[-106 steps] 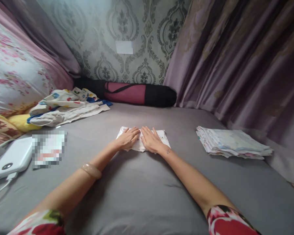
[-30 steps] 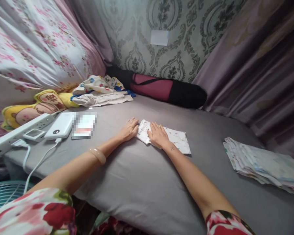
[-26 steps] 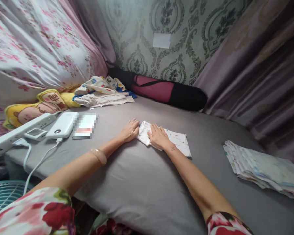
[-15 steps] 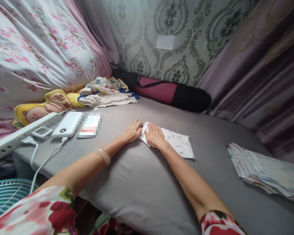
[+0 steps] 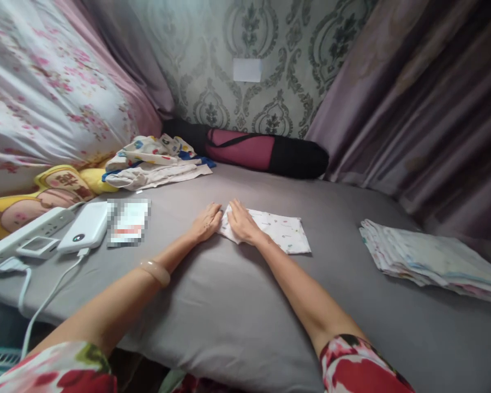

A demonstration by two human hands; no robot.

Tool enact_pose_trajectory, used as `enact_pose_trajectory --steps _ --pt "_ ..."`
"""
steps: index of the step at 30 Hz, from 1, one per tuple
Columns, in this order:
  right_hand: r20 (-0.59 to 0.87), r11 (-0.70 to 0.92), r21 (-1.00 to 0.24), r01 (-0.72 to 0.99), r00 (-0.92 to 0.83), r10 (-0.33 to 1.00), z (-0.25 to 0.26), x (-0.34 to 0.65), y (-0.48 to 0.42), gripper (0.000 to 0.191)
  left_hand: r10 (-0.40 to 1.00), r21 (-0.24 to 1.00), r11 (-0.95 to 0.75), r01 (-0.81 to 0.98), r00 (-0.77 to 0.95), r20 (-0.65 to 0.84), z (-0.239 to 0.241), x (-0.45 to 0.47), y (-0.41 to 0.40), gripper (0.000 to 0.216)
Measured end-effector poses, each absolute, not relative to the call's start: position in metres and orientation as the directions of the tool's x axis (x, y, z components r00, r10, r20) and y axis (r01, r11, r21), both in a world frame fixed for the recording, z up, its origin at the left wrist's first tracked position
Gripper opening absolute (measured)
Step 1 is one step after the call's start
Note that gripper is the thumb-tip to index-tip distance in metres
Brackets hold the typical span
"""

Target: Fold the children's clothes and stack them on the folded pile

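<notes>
A small white printed cloth (image 5: 280,231), folded flat, lies on the grey bed sheet (image 5: 237,305). My right hand (image 5: 240,223) rests palm down on the cloth's left end, fingers stretched out. My left hand (image 5: 205,222) lies flat just left of it, fingers together, its tips touching the cloth's left edge. A pale bangle (image 5: 154,271) sits on my left forearm.
A stack of folded cloths (image 5: 425,258) lies at the right. A pile of unfolded printed clothes (image 5: 153,164) sits at the back left, beside a red-and-black roll bag (image 5: 265,153). A power bank (image 5: 84,235), power strip (image 5: 20,240) and yellow cushion (image 5: 33,191) are at left.
Both hands have slid from the middle of the cloth to its left end. The cloth now lies longer to the right. The view has swung left and back.
</notes>
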State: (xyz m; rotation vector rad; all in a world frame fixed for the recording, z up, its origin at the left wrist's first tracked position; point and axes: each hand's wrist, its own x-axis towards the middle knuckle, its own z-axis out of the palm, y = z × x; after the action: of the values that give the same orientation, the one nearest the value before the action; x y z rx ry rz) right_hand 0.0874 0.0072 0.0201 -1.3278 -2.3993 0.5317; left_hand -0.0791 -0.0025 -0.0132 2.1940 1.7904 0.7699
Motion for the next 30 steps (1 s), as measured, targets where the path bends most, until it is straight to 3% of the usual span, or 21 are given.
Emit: enact_pose_trajectory --steps 3,5,10,13,16,26,30 --pt "0.173 0.406 -0.572 0.713 -0.378 0.909 0.033 0.135 0.012 0.049 0.959 0.484 -0.237 0.843 0.124 0.253 -0.012 -0.081 0.001 0.047" --pt "0.137 0.3 -0.594 0.747 -0.273 0.952 0.041 0.18 0.015 0.043 0.969 0.489 -0.213 0.846 0.119 0.216 -0.009 -0.081 0.004 0.047" --pt "-0.107 -0.153 -0.572 0.806 0.111 0.988 0.046 0.277 0.014 0.024 0.994 0.361 -0.005 0.933 -0.033 0.101 0.011 -0.075 0.008 0.051" --pt "-0.235 -0.31 -0.528 0.79 0.214 0.948 0.043 0.297 0.007 0.02 0.995 0.333 0.096 0.938 -0.091 -0.029 0.024 -0.068 0.009 0.048" --pt "-0.282 -0.355 -0.518 0.779 0.236 0.93 0.039 0.295 0.001 0.024 0.987 0.385 0.139 0.912 -0.098 -0.125 0.034 -0.061 0.008 0.042" --pt "-0.356 -0.319 -0.583 0.747 0.117 0.927 0.052 0.282 -0.016 0.037 0.962 0.528 0.241 0.815 -0.127 -0.243 0.039 -0.049 0.013 0.034" --pt "-0.368 -0.311 -0.622 0.718 0.082 0.926 0.053 0.279 -0.018 0.031 0.951 0.613 0.28 0.739 -0.124 -0.285 0.034 -0.052 0.017 0.036"
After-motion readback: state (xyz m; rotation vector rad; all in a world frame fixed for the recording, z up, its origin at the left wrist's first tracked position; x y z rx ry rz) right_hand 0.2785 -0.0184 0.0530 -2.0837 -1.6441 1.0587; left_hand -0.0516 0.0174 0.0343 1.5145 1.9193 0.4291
